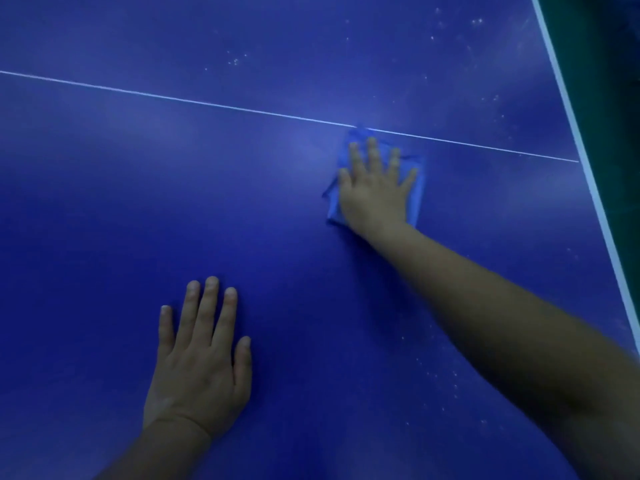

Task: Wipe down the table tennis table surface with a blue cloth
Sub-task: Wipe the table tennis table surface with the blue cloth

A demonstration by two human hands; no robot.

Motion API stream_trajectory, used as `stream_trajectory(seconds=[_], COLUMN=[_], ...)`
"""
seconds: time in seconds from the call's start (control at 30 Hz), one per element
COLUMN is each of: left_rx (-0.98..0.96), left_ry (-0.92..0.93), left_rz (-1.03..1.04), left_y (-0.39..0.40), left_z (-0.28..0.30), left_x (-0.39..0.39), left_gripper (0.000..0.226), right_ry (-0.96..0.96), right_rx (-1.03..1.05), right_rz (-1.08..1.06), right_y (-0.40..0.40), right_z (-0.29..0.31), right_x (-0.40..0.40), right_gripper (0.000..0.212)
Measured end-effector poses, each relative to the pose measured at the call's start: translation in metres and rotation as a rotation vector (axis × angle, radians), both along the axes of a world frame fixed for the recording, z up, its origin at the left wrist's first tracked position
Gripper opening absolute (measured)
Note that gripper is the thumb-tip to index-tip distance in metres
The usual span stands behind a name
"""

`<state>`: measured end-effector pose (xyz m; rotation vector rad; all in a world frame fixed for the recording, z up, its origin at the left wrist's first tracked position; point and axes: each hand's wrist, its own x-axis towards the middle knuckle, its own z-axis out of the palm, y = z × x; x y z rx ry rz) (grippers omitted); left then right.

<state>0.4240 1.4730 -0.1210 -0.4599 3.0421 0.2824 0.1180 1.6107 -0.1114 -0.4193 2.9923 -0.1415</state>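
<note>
The blue table tennis table fills almost the whole head view. A folded blue cloth lies flat on it just below the thin white centre line. My right hand presses on the cloth with straight, spread fingers, arm stretched out from the lower right. The cloth's edges show to the left, top and right of the hand. My left hand rests flat on the bare table at the lower left, fingers straight, holding nothing.
The table's white edge line runs diagonally down the right side, with dark green floor beyond it. White dust specks dot the surface near the right edge and at the upper right.
</note>
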Motion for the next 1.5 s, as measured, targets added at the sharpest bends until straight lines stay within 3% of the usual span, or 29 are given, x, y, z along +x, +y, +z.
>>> stream_trajectory(seconds=[0.07,0.1,0.13,0.23,0.3,0.37,0.5,0.57,0.6,0.67,0.73,0.77,0.8,0.87,0.97,1.07,1.13,1.2,1.27,1.37,1.43,1.5], left_rx=[0.000,0.001,-0.002,-0.012,-0.006,0.000,-0.004,-0.002,-0.001,-0.003,0.002,0.001,-0.001,-0.006,0.003,0.016,0.024,0.027,0.030,0.037,0.040,0.054], left_ry=[-0.008,-0.009,-0.013,-0.021,-0.025,-0.018,-0.001,0.002,0.000,0.001,0.005,0.005,0.001,-0.014,-0.020,-0.022,-0.016,-0.013,-0.015,-0.019,-0.013,-0.010], left_rz=[-0.005,-0.003,0.000,0.007,0.005,0.008,0.007,0.006,0.006,0.013,0.016,0.015,0.013,0.009,0.007,0.015,0.016,0.020,0.026,0.039,0.041,0.042], left_y=[0.000,0.000,0.000,0.001,0.001,0.000,0.001,0.001,0.001,0.000,0.002,0.002,0.002,0.000,0.000,0.000,0.000,0.001,0.001,0.001,0.001,0.001], left_z=[0.000,-0.001,-0.001,-0.001,-0.001,-0.001,-0.001,-0.001,0.000,-0.001,-0.001,0.000,0.000,0.001,0.001,0.002,0.003,0.004,0.004,0.004,0.004,0.005], left_x=[0.000,0.000,0.001,0.001,0.002,0.001,0.001,0.001,0.001,0.002,0.002,0.002,0.001,0.000,-0.001,0.000,0.000,-0.001,-0.001,0.001,0.001,0.000], left_gripper=[0.067,0.067,0.068,0.068,0.068,0.068,0.068,0.068,0.068,0.068,0.068,0.068,0.068,0.068,0.068,0.069,0.069,0.069,0.069,0.069,0.069,0.069], right_ry=[-0.049,-0.021,0.017,-0.028,-0.064,-0.035,0.016,0.006,0.032,0.055,-0.025,-0.055,-0.069,-0.072,0.012,0.011,-0.048,0.034,0.125,0.026,0.002,0.120], right_rx=[0.130,0.194,0.212,0.008,-0.048,-0.065,0.013,0.059,0.081,0.033,-0.052,-0.067,-0.071,-0.064,0.014,0.004,0.033,0.087,0.093,0.010,0.011,-0.001], right_rz=[0.246,0.209,0.060,-0.658,-0.770,-0.566,0.097,0.249,0.181,-0.158,-0.522,-0.603,-0.590,-0.368,0.178,0.876,1.157,1.089,0.706,0.192,0.192,0.575], right_y=[0.020,0.043,0.068,0.127,0.118,0.082,0.004,0.011,0.025,0.065,0.105,0.114,0.115,0.104,0.107,0.156,0.185,0.179,0.150,0.096,0.071,0.068], right_z=[-0.003,-0.005,-0.004,0.009,0.017,0.013,0.000,0.002,0.002,0.005,0.014,0.017,0.018,0.014,0.002,0.009,0.014,0.005,-0.002,0.011,0.009,0.003], right_x=[-0.017,-0.037,-0.058,-0.097,-0.084,-0.054,0.043,0.035,0.014,-0.038,-0.079,-0.086,-0.084,-0.057,0.048,0.172,0.171,0.110,0.034,-0.032,-0.020,0.037], right_gripper=[0.063,0.071,0.075,0.060,0.058,0.058,0.057,0.057,0.056,0.055,0.057,0.057,0.058,0.057,0.058,0.052,0.049,0.049,0.054,0.057,0.056,0.055])
